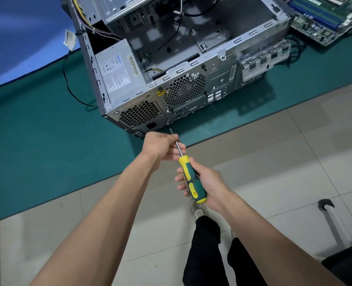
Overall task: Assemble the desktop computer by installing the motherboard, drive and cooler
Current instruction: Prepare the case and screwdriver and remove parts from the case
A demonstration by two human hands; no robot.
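The open computer case (171,65) lies on its side on a green mat (36,137), rear panel toward the person, with the power supply (117,71) mounted in its near left corner. The motherboard (323,15) sits apart on the mat at the top right, cut off by the frame edge. The screwdriver (188,174) points at the rear panel's lower edge; whether its tip touches a screw is hard to make out. The right hand (204,182) grips the yellow-green handle, while the left hand (162,145) pinches the metal shaft. A black cable (72,87) trails left of the case. Pale floor tiles (274,151) lie below, where a chair leg (332,219) stands right.
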